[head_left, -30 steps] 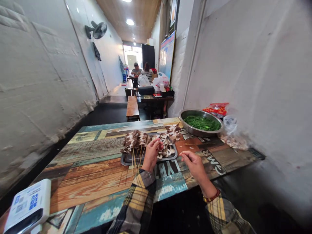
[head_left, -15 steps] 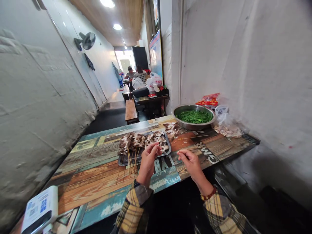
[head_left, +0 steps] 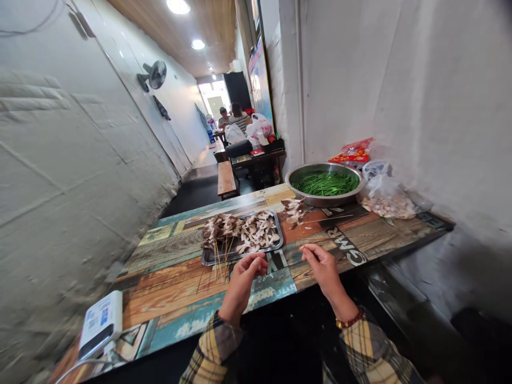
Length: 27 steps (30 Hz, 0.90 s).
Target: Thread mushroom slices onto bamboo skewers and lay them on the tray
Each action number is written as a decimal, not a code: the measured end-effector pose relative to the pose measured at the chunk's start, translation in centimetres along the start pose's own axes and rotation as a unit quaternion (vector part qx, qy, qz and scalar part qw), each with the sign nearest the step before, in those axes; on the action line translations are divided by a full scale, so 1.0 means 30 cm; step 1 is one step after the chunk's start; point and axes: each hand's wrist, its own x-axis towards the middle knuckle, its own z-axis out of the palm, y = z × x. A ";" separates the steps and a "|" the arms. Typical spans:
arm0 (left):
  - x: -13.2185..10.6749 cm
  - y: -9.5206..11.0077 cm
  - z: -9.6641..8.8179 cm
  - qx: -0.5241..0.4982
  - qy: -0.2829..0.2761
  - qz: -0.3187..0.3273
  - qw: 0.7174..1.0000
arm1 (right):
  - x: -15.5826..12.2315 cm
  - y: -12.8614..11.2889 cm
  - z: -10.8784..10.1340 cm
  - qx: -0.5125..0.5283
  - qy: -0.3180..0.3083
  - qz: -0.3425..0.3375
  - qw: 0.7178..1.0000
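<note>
My left hand (head_left: 243, 277) hovers over the table's near edge, just in front of a metal tray (head_left: 208, 260). Its fingers are curled into a pinch, and what they hold is hidden. My right hand (head_left: 322, 265) is level with it, a hand's width to the right, fingertips pressed together over the table. The tray holds loose mushroom pieces (head_left: 258, 234) on its right side. On its left lie skewered mushrooms (head_left: 219, 226), their bamboo sticks (head_left: 221, 257) poking over the rim toward me.
A small mushroom pile (head_left: 293, 209) and a steel bowl (head_left: 308, 199) of green stalks sit behind the tray. A plastic bag (head_left: 386, 198) and red packet (head_left: 352, 152) lie by the right wall. A white QR device (head_left: 100, 324) sits front left. Bench (head_left: 226, 178) and seated people (head_left: 236, 116) are beyond.
My left hand has drawn back from the mushrooms in the tray to the table's near edge. The right hand stayed in its pinch. The view has shifted left and back.
</note>
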 end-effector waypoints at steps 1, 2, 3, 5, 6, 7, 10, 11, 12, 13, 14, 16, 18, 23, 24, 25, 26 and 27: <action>-0.004 -0.004 -0.010 0.005 0.002 -0.006 1.000 | 0.000 0.014 -0.003 0.001 0.003 0.010 1.000; -0.005 -0.006 -0.020 0.008 0.006 -0.010 1.000 | -0.001 0.027 -0.004 0.003 0.004 0.017 1.000; -0.003 -0.006 -0.031 0.007 0.012 -0.012 1.000 | -0.001 0.037 -0.005 0.004 0.002 0.022 1.000; 0.010 0.001 -0.052 0.000 0.026 -0.005 1.000 | 0.000 0.053 -0.004 0.007 -0.006 0.026 1.000; 0.021 0.007 -0.061 -0.002 0.034 0.004 0.999 | 0.001 0.057 -0.003 0.007 -0.011 0.028 1.000; 0.034 0.013 -0.069 -0.002 0.042 0.016 0.999 | 0.002 0.060 -0.002 0.005 -0.015 0.028 0.999; 0.085 0.025 -0.076 0.029 0.068 0.056 0.996 | 0.005 0.068 0.002 -0.008 -0.028 0.024 0.999; 0.104 0.025 -0.071 0.056 0.077 0.070 0.993 | 0.005 0.070 0.003 -0.014 -0.032 0.020 0.999; 0.123 0.022 -0.061 0.098 0.088 0.088 0.987 | 0.006 0.073 0.003 -0.020 -0.035 0.015 0.999; 0.143 0.016 -0.048 0.151 0.095 0.110 0.978 | 0.006 0.075 0.003 -0.026 -0.039 0.010 0.999; 0.163 0.008 -0.030 0.215 0.096 0.138 0.962 | 0.006 0.077 0.003 -0.031 -0.043 0.007 0.999; 0.202 -0.012 0.010 0.337 0.083 0.192 0.918 | 0.007 0.079 0.003 -0.036 -0.050 0.002 0.998; 0.237 -0.031 0.048 0.434 0.065 0.227 0.869 | 0.008 0.079 0.003 -0.037 -0.057 -0.003 0.998; 0.291 -0.066 0.086 0.562 0.056 0.260 0.783 | 0.011 0.074 0.005 -0.038 -0.062 -0.014 0.997; 0.295 -0.071 0.084 0.567 0.052 0.261 0.779 | 0.011 0.074 0.006 -0.040 -0.061 -0.016 0.997; 0.298 -0.075 0.080 0.565 0.050 0.262 0.781 | 0.011 0.073 0.007 -0.041 -0.061 -0.018 0.997; 0.299 -0.078 0.074 0.553 0.049 0.266 0.788 | 0.010 0.073 0.009 -0.042 -0.061 -0.019 0.997; 0.301 -0.079 0.067 0.533 0.052 0.267 0.802 | 0.010 0.073 0.011 -0.040 -0.062 -0.022 0.997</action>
